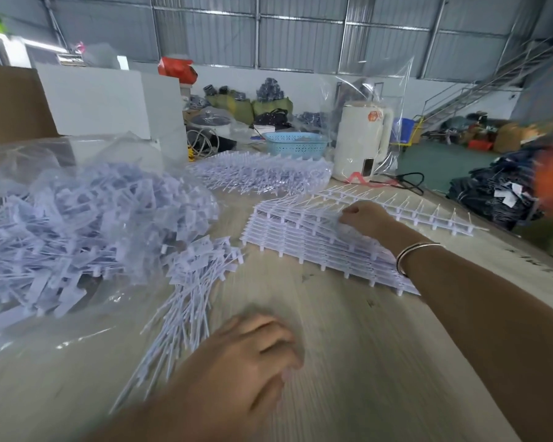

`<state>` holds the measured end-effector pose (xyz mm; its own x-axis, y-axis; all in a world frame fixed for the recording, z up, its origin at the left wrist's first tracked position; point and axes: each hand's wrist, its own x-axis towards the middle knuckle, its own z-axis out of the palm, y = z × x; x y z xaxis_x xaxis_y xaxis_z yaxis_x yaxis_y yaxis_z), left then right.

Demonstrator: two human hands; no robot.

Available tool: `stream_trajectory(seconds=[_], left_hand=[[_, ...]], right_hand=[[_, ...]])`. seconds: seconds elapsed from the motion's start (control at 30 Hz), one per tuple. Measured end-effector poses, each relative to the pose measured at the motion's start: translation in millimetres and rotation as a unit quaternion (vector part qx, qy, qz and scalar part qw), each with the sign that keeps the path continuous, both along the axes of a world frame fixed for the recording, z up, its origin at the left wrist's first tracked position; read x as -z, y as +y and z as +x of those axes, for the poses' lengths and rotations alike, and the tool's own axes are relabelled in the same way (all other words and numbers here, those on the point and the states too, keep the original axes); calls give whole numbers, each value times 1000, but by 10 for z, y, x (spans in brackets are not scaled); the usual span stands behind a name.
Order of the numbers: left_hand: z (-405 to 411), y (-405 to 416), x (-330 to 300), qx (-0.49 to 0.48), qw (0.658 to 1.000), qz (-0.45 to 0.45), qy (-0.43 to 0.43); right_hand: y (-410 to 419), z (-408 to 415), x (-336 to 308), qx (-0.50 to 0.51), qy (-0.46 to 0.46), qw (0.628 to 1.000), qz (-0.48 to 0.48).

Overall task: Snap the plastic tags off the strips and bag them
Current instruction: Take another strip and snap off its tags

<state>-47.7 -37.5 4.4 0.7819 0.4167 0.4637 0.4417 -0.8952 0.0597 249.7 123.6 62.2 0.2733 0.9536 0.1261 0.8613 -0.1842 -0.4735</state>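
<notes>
Pretty bright, even daylight all over, seems to come in from a blown-out white patch at the upper left. Shadows on the wooden table [348,346] are soft and faint. Lots of motion blur: the left hand [253,355] is smeared, and the table grain streaks. Wide-angle warp bends the wall and edges, and the far right is an orange blur. Glare on the clear plastic bag [45,161].

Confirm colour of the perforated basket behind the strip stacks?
Light blue basket, with a lattice-cut wall. Only the head view shows it.
</notes>
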Motion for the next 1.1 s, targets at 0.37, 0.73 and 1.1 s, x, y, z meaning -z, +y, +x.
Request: stream_trajectory(seconds=[0.37, 0.73, 1.1], left_hand=[[-15, -12, -14, 1, 1000, -27, -1], [405, 262, -276, -43, 931, -339, -130], [590, 539, -732, -76, 602, -645, -464]], right_hand=[[-100, -33, -142, 36, -191, 947, 256], [-586, -299, -335, -58, -124, 956, 258], [-1966, -1132, -175, -222, -153, 962, 45]])
